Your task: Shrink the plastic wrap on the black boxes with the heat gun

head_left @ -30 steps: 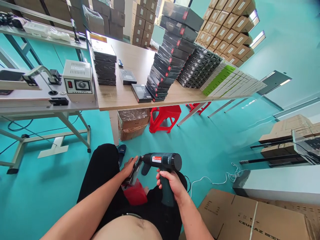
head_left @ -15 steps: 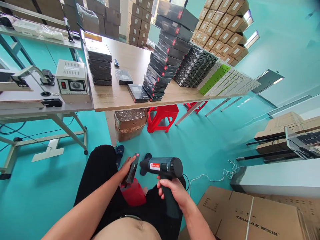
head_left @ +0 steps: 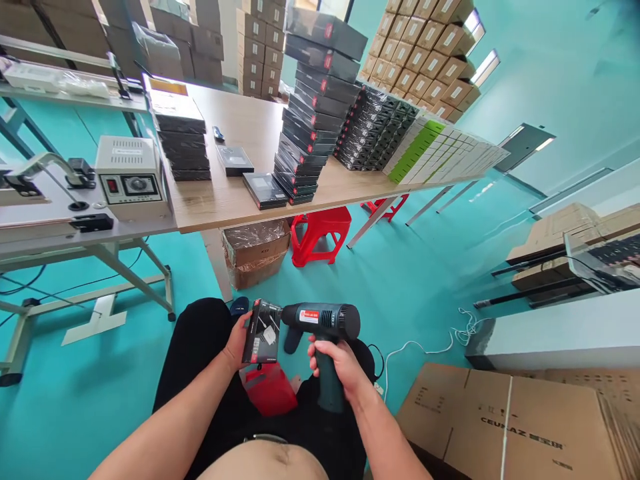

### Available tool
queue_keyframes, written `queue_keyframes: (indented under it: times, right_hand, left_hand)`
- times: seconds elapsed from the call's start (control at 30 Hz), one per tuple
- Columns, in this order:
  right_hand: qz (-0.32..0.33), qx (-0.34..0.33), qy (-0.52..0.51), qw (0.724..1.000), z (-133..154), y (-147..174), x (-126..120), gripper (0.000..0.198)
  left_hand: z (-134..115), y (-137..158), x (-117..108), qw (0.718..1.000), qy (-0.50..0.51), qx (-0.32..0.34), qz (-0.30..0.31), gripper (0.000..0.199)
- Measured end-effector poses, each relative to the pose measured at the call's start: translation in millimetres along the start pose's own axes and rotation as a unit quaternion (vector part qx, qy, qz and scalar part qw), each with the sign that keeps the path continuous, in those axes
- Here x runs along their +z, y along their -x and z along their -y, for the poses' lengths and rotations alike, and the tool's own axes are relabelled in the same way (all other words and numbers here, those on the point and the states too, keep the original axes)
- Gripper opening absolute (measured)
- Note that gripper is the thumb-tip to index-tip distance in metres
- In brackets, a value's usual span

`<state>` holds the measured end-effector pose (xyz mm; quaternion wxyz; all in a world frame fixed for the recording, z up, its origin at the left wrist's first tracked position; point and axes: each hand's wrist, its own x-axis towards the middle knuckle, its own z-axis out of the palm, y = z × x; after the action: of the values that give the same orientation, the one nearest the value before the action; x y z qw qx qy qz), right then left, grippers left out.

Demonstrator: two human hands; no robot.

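Observation:
My left hand [head_left: 237, 343] grips a small black box [head_left: 264, 333] by its left edge, above my lap. A white charger and cable are printed on the face turned up to me. My right hand [head_left: 336, 363] is wrapped round the handle of a dark heat gun [head_left: 323, 319]. The gun's nozzle points left and sits close to the box's right upper edge; whether they touch I cannot tell. Below the box, a red stool [head_left: 273, 393] shows between my legs.
Ahead, a wooden table [head_left: 240, 210] carries a tall stack of black boxes [head_left: 315, 127] and a shorter stack [head_left: 183, 143]. A sealing machine [head_left: 131, 177] stands left. Large cartons [head_left: 520, 427] lie at my right. A white cable [head_left: 425, 345] crosses the floor.
My left hand has turned the box from its narrow side to its broad printed face. The heat gun has shifted slightly left and up. The whole view has swung a little.

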<state>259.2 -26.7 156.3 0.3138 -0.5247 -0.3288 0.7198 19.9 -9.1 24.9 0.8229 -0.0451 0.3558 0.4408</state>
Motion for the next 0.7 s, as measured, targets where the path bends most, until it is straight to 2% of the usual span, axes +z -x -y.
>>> queue_keyframes:
  times: [0.17,0.2,0.33,0.37,0.5,0.53,0.6,0.7]
  right_hand:
    - [0.126,0.047,0.05,0.99,18,3,2,0.035]
    - [0.123,0.048,0.064,0.989,21,4,1,0.034]
    - [0.034,0.007,0.065,0.997,21,6,-1,0.033]
    - [0.037,0.009,0.061,0.997,19,9,-2,0.033]
    - [0.161,0.068,0.074,0.982,7,28,-12,0.03]
    - [0.172,0.073,0.073,0.98,3,33,-16,0.029]
    - [0.135,0.06,0.032,0.989,-5,37,-24,0.027]
    - [0.037,0.039,-0.118,0.992,-14,29,-36,0.029]
  left_hand:
    - [-1,2,-3,0.999,-0.019,0.019,-0.03,0.046]
    - [-2,2,-3,0.999,-0.02,0.028,-0.033,0.046]
    - [-3,2,-5,0.999,0.01,0.048,-0.021,0.046]
    - [-3,1,-5,0.998,0.021,0.054,-0.017,0.047]
    - [-6,-4,-8,0.995,0.048,0.087,0.003,0.052]
    - [-6,-5,-8,0.994,0.052,0.096,0.011,0.053]
    - [-7,-5,-9,0.993,0.061,0.1,0.027,0.055]
    - [-6,-3,-9,0.995,0.065,0.059,0.053,0.056]
